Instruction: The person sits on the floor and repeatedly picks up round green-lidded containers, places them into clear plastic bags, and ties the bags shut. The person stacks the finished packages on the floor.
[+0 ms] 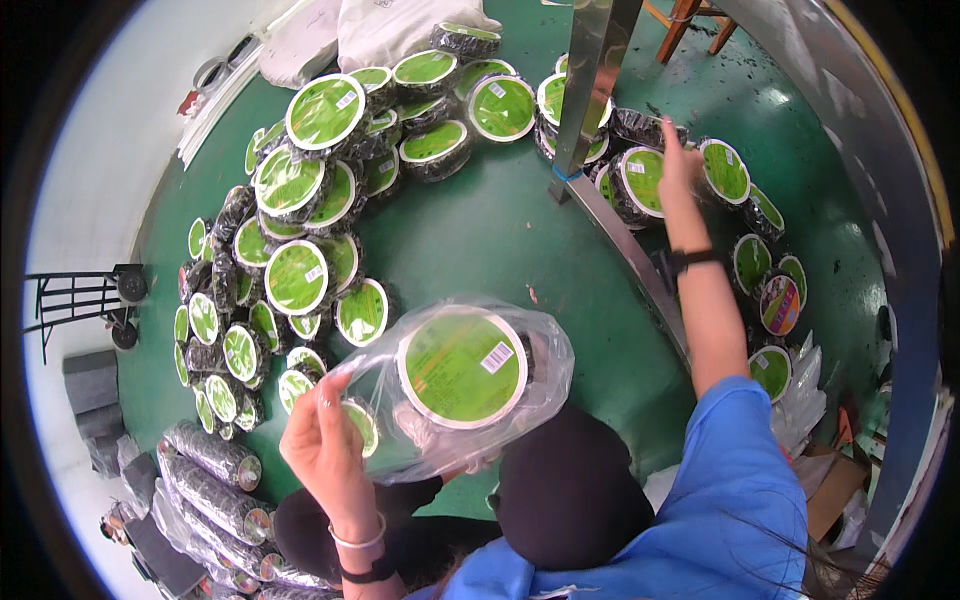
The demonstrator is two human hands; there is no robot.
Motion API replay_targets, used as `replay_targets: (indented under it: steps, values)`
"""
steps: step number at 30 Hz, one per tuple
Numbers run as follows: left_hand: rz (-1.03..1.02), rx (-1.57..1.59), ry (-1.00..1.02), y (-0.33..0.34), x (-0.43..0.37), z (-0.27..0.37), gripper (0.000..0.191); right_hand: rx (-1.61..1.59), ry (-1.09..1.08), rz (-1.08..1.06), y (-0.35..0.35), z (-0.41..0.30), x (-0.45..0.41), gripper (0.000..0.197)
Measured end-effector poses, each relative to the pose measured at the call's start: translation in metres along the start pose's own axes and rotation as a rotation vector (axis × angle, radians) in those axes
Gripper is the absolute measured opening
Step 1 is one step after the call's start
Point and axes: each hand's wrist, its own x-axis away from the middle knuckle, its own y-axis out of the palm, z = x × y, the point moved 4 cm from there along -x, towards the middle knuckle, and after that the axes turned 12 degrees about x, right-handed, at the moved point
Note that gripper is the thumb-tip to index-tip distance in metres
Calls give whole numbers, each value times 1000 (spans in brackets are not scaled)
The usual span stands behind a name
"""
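My left hand (330,442) pinches the edge of a clear plastic bag (551,360) stretched out before me. Inside the bag sits a round, dark-wrapped pack with a green label (461,367) and a barcode, its label facing up. On the far right my right arm reaches out past a metal post. My right hand (681,161) is at a group of similar packs, between one green-labelled pack (643,180) and another pack (725,171). Its fingers are partly hidden and slightly blurred, so I cannot tell whether it grips one.
Many more round packs (296,277) lie in piles on the green floor (480,225). A metal post (592,82) with a slanting foot bar (630,259) stands near my right arm. Wrapped long rolls (214,491) lie at lower left; a black hand cart (82,296) stands by the wall.
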Motion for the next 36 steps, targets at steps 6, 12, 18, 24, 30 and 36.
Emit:
replay_targets:
  steps: [6,12,18,24,30,36]
  values:
    - [21,60,-92,3,-8,-3,23,-355,390,-287,76,53,-121,66]
    - [32,21,-115,-5,-6,-7,25,-797,189,-375,52,65,-74,25]
    - [40,153,-60,-7,-8,5,25,-1112,-365,-522,-120,-17,204,54]
    - [-26,153,68,-1,-6,49,24,-347,-1419,-677,-215,-84,312,66]
    - [10,-32,335,7,20,61,25,-428,-1359,-803,-203,-117,305,39]
    - [-43,28,218,-9,11,51,26,-69,-301,-171,-60,60,38,59]
